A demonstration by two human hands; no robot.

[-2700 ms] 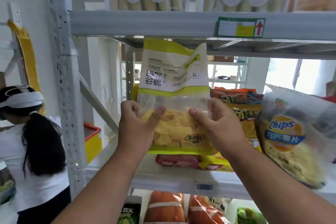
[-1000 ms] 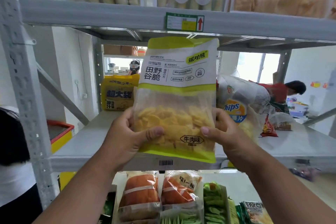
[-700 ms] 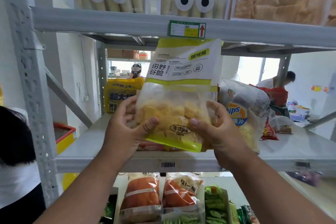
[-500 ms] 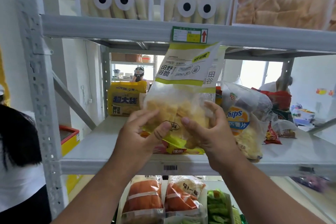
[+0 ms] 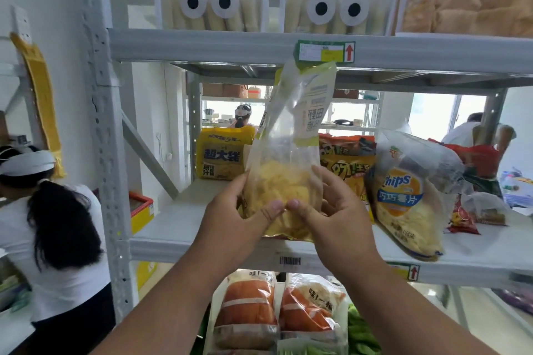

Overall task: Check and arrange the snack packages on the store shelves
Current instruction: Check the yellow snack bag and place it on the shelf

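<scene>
**At the middle shelf: one crisp bag held up for checking**

Left of frame, a person in a white top [image 5: 57,239] stands by the rack upright [image 5: 98,124] (not involved). Further right, a yellow bag [image 5: 222,157] stands upright at the back of the middle shelf [image 5: 173,233].

Left hand [image 5: 233,225]: fingers curled round the lower left edge of the clear crisp bag [image 5: 288,170], thumb pressed on its front. Right hand [image 5: 337,210]: same hold on the lower right edge, thumb tip almost touching the left thumb. Bag is off the shelf, above its front lip, long axis vertical, printed top turned edge-on and reaching the upper shelf beam [image 5: 230,46]. Crisps sit low, between the palms.

Right again: an orange pack [image 5: 346,164] behind, and a leaning Chips bag [image 5: 403,199].

Judgement: free shelf space lies to the left of the grip, so the left hand is nearer for setting down.
</scene>
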